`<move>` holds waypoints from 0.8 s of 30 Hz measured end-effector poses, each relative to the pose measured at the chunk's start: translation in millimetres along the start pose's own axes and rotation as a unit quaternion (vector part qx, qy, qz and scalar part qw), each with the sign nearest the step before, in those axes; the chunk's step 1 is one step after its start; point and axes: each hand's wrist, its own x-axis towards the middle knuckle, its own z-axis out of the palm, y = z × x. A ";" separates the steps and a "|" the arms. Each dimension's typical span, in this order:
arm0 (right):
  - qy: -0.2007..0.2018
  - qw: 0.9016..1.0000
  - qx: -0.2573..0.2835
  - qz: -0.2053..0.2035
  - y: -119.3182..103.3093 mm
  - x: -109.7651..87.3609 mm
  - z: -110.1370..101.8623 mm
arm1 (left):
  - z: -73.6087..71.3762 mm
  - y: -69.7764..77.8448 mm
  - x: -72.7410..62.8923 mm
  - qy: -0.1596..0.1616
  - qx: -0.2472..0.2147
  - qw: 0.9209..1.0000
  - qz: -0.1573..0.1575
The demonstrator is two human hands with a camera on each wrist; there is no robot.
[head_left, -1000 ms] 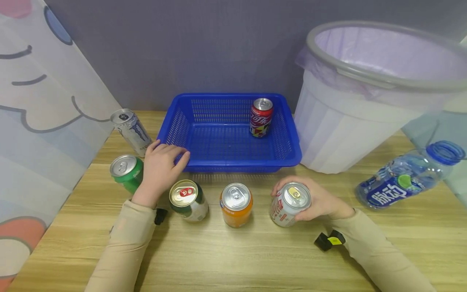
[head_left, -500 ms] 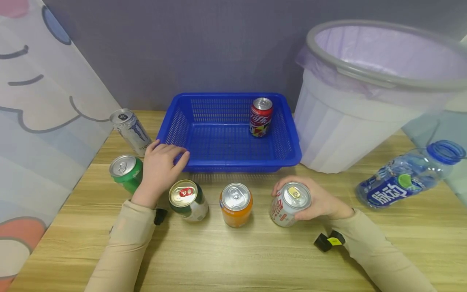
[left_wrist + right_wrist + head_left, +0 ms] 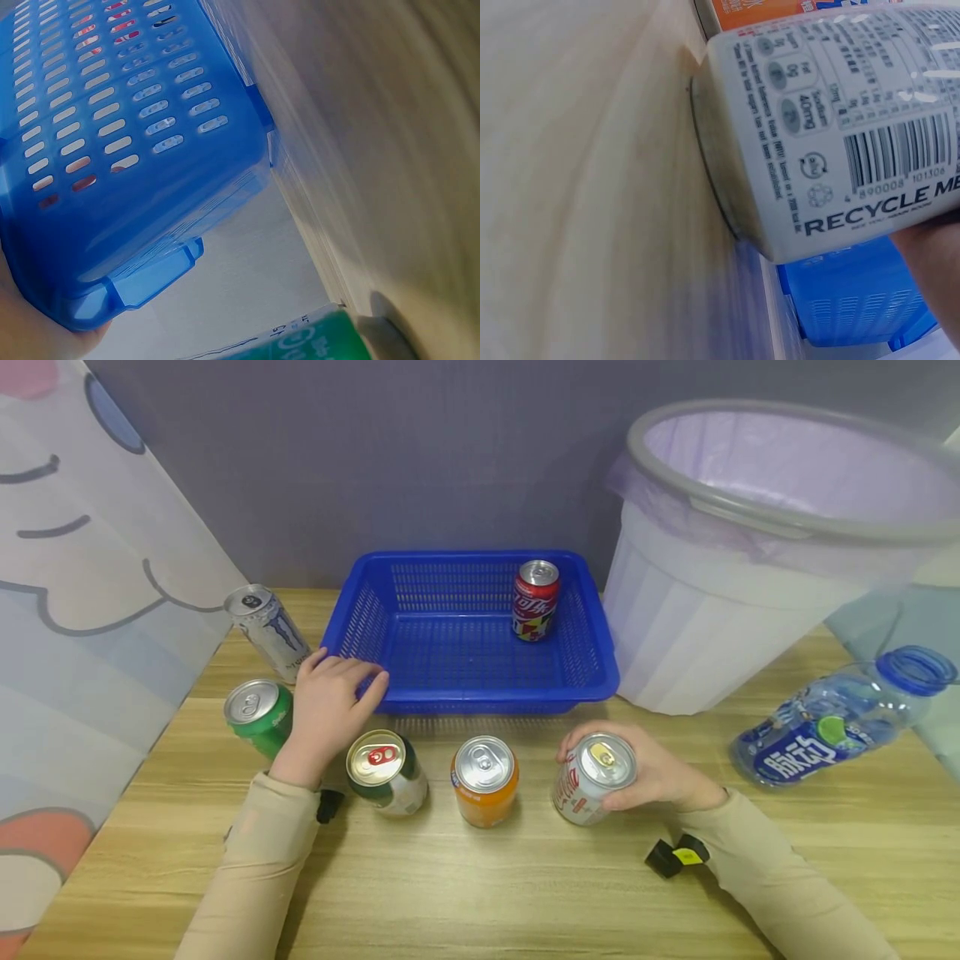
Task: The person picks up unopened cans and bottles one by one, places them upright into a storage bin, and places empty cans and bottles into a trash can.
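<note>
In the head view, my left hand (image 3: 330, 710) grips the near left corner of a blue plastic basket (image 3: 480, 695). The left wrist view shows fingers (image 3: 52, 341) at the rim of that basket (image 3: 142, 202). My right hand (image 3: 660, 768) holds a silver-white Coca-Cola can (image 3: 577, 789) round its side, thumb in front. Up close in the right wrist view, the can (image 3: 817, 135) has its base right at the wood. To its left stand an orange can (image 3: 485, 802) and a dark green and cream can (image 3: 397, 785). A red cola can (image 3: 535, 602) stands inside the basket at right.
Left of my left hand are a green Sprite can (image 3: 262, 718) and a white Monster can (image 3: 273, 631). A white bin (image 3: 690, 610) with a lilac liner stands right of the basket. A tilted blue-labelled clear bottle (image 3: 825, 735) is at far right. A grey wall (image 3: 450, 460) rises behind.
</note>
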 end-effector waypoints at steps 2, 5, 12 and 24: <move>0.000 1.000 0.002 0.003 -1.0 -0.1 -0.1 | -0.2 0.1 -0.1 0.002 0.000 1.000 0.001; -0.001 1.000 0.003 0.008 -2.1 0.1 -0.2 | 0.1 -0.3 -0.2 0.004 0.002 1.000 0.001; -0.003 1.000 0.000 0.008 -2.7 1.3 -0.5 | 0.5 -0.5 -0.5 0.005 0.004 1.000 0.001; -0.006 1.000 -0.004 0.008 -4.3 1.5 -0.3 | 0.1 -0.5 0.2 0.001 0.004 1.000 0.001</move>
